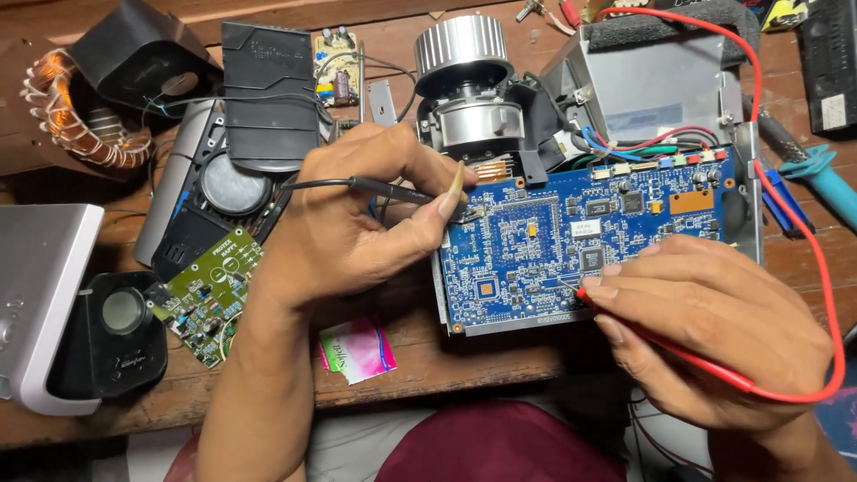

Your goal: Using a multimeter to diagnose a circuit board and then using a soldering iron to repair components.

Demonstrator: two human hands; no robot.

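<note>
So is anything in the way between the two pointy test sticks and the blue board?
Nothing visible. The left hand holds the black probe on the blue circuit board; the right hand holds the red probe near its lower edge.

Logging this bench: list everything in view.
blue board: 1, blue, centre
black probe: 1, black, left hand
red probe: 1, red, right hand
fan: 1, silver, top centre
green board: 1, green, left
coil: 1, copper, top left
sachet: 1, pink, bench front
bench: 1, brown wood
left hand: 1, on black probe
right hand: 1, on red probe
</note>
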